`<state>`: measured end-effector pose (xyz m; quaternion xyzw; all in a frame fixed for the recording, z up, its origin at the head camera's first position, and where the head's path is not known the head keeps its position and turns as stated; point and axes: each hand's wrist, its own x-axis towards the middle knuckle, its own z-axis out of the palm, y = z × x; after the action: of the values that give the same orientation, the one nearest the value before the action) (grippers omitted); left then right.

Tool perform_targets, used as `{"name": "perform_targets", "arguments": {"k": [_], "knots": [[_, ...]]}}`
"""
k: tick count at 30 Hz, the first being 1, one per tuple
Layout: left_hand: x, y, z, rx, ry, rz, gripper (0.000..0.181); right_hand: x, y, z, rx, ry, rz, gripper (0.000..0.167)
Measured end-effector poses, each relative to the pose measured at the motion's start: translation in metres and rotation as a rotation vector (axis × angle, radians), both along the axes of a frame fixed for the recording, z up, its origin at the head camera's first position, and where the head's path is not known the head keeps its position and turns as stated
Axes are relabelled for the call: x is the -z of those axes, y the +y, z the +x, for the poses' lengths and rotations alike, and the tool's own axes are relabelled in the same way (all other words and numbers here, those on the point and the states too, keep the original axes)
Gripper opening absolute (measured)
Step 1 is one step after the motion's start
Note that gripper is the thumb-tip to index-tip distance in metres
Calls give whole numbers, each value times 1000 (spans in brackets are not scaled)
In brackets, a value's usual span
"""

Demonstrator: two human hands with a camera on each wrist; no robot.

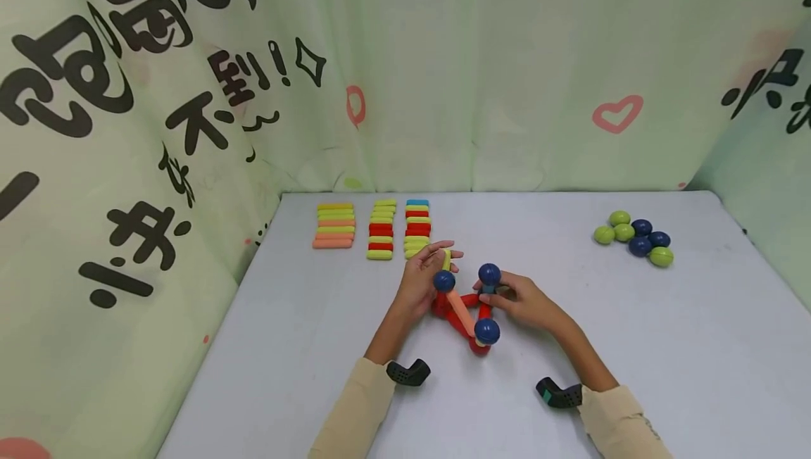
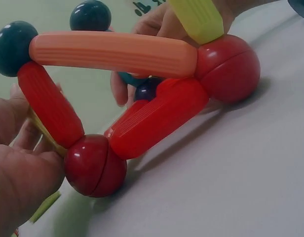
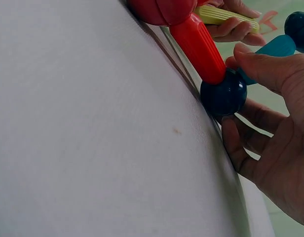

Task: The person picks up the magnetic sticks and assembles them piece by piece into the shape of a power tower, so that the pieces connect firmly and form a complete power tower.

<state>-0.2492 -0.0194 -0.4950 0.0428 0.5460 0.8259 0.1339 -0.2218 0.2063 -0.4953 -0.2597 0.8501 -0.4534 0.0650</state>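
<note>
A frame of magnetic rods and balls stands on the table, with red rods [image 2: 159, 116] joining red balls [image 2: 95, 165] and a dark blue ball [image 3: 223, 91] low down. Dark blue balls [image 1: 487, 331] top its uprights, and an orange rod [image 2: 112, 53] slants across one side. On the frame's left, my left hand [image 1: 419, 281] holds a yellow-green rod [image 3: 228, 19] beside a red ball. At the far right corner, my right hand [image 1: 522, 300] pinches a blue rod [image 3: 278, 47], its lower fingers near the low blue ball. In the head view the frame partly hides that grip.
Behind my left hand lie rows of coloured rods [image 1: 334, 223], more rods [image 1: 381, 230] and a third row [image 1: 417, 223]. Loose green balls [image 1: 624, 232] and blue balls [image 1: 640, 246] sit at the back right. A printed curtain [image 1: 469, 72] hangs along the table's [image 1: 633, 346] far edge.
</note>
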Motion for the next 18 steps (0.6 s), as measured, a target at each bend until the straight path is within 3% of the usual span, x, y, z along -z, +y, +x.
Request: {"name": "perform_targets", "arguments": {"k": [8, 13, 18], "knots": [[2, -7, -3, 237, -37, -168, 37, -2, 1, -2, 18, 8, 29, 23], [2, -9, -1, 261, -49, -263, 34, -2, 1, -1, 83, 15, 62, 25], [4, -10, 1, 274, -62, -279, 33, -3, 0, 1, 113, 3, 76, 28]]}}
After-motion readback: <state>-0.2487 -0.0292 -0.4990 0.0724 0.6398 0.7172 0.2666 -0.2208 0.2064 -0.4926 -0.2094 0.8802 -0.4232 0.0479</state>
